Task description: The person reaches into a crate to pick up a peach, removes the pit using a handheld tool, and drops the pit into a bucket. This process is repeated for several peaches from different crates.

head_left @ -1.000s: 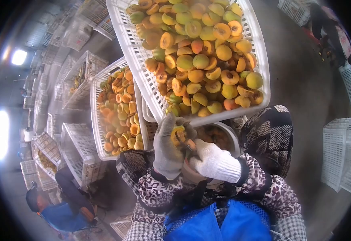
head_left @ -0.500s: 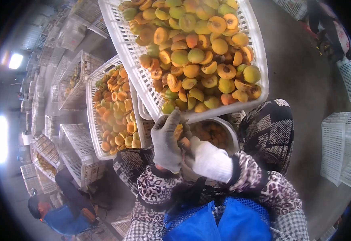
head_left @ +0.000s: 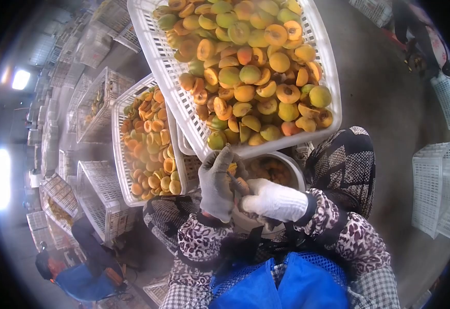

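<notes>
My left hand (head_left: 215, 186), in a grey glove, is closed around a piece of apricot (head_left: 232, 168), orange flesh showing between thumb and fingers. Close beside it, my right hand (head_left: 276, 201) in a white glove is closed on a slim dark tool (head_left: 239, 184), partly hidden, pointing toward the fruit. Both hands are over a pale bucket (head_left: 301, 180) between my knees, with brownish-orange bits inside. Just beyond them, a white plastic crate (head_left: 337, 92) is heaped with halved apricots (head_left: 245, 92), yellow, green and orange.
Left of it stands a second crate (head_left: 115, 149) of apricot halves (head_left: 147, 139). More white crates (head_left: 98, 193) crowd the left side, and stacked crates (head_left: 431, 190) stand at right. A person in blue (head_left: 88, 280) sits at lower left; another person (head_left: 420, 36) is at upper right.
My right hand has shifted slightly right and turned more level. My left hand stays near the crate's edge, its thumb a little more upright, still on the apricot.
</notes>
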`<state>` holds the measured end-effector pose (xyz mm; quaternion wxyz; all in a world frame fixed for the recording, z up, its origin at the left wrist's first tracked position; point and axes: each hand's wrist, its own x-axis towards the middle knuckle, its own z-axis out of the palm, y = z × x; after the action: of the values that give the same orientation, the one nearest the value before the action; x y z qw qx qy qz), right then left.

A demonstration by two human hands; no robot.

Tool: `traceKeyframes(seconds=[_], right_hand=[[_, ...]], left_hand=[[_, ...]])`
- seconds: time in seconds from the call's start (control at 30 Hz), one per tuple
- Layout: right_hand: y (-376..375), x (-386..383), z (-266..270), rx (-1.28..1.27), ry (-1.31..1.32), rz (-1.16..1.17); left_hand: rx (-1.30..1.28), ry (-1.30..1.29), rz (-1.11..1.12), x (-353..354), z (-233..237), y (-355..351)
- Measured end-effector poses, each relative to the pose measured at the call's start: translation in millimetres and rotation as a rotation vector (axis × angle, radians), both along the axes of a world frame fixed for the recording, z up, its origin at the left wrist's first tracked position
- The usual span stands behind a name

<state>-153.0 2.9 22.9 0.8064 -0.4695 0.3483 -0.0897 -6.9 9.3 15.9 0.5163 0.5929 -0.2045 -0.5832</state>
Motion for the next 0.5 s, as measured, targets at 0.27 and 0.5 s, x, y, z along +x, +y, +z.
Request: traceKeyframes(seconds=[0.27, 0.5], right_hand=[[3.2, 2.1, -12.4, 0.386, 0.03, 0.076], [2.1, -4.1, -30.0, 0.313, -0.117, 0.221]], left_hand=[[0.062, -0.104, -0.187, 11.5, -14.2, 2.8], [0.02, 0.488, -0.06, 22.0, -25.5, 9.7]])
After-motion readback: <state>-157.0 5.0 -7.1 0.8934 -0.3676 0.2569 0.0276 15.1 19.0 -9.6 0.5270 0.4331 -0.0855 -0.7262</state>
